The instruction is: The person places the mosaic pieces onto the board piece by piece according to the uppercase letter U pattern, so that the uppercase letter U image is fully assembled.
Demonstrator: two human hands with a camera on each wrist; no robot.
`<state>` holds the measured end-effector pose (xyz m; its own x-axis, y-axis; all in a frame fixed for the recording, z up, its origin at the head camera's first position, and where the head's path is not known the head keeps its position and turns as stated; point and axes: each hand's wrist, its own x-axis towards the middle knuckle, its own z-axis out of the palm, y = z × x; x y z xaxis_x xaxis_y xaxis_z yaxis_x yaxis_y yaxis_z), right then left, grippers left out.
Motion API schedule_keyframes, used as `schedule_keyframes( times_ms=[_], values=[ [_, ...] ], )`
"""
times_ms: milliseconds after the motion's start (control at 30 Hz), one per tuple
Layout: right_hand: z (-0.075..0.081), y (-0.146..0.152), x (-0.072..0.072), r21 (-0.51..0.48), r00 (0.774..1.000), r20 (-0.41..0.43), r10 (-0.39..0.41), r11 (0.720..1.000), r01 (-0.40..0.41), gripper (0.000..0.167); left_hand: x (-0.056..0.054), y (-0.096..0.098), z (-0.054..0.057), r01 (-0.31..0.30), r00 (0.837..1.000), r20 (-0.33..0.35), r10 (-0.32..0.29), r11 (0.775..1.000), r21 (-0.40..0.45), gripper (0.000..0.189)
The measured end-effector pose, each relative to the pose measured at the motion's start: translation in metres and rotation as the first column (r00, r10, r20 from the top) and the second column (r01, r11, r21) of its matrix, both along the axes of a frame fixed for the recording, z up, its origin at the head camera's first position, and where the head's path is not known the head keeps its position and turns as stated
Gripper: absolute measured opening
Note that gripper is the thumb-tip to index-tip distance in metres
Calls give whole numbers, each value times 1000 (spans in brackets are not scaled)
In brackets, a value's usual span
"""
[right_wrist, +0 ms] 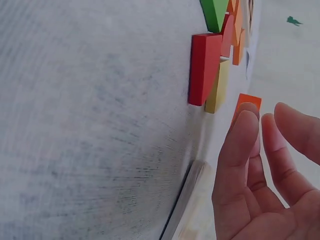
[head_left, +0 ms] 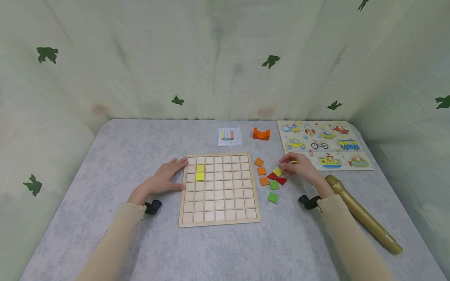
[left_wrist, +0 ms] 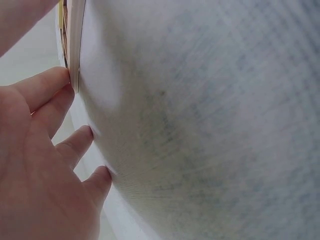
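Note:
A wooden grid board (head_left: 219,225) lies flat on the table, with two yellow square tiles (head_left: 199,176) set one below the other in its second column. My left hand (head_left: 163,177) spreads along the board's left edge; its thumb and index fingertip touch the frame, also seen at the edge (left_wrist: 75,45) in the left wrist view. Above the loose tiles hovers my right hand (head_left: 299,167), fingers loosely bent, no tile visible between them. Nearest to it are a loose yellow tile (head_left: 277,171) and red curved tiles (right_wrist: 204,67). Orange tiles (head_left: 261,171) and green tiles (head_left: 273,197) lie alongside.
Behind the board lie a pattern card (head_left: 229,136) with a U shape and an orange notched block (head_left: 261,134). A vehicle picture puzzle board (head_left: 316,136) occupies the back right. A gold-coloured stick (head_left: 365,214) lies beside the right forearm. Curtains (head_left: 218,58) enclose the table.

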<state>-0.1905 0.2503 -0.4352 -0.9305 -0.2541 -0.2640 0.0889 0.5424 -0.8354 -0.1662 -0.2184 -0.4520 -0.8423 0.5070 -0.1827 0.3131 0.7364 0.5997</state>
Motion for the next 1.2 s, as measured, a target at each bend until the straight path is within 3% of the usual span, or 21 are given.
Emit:
schedule_keyframes(
  times_ms=[233, 767, 1200],
  values=[
    [-2, -6, 3, 74, 999, -17, 50, 996, -49, 23, 1, 0, 0, 2, 1000, -4, -2, 1000, 8, 88],
    [-10, -25, 4, 248, 994, -78, 77, 967, -56, 23, 2, 0, 1, 3, 1000, 2, -3, 1000, 16, 88],
    [-6, -27, 4, 234, 996, -66, 53, 971, -36, 14, 1, -1, 1, 2, 1000, 2, -2, 1000, 20, 88]
  ],
)
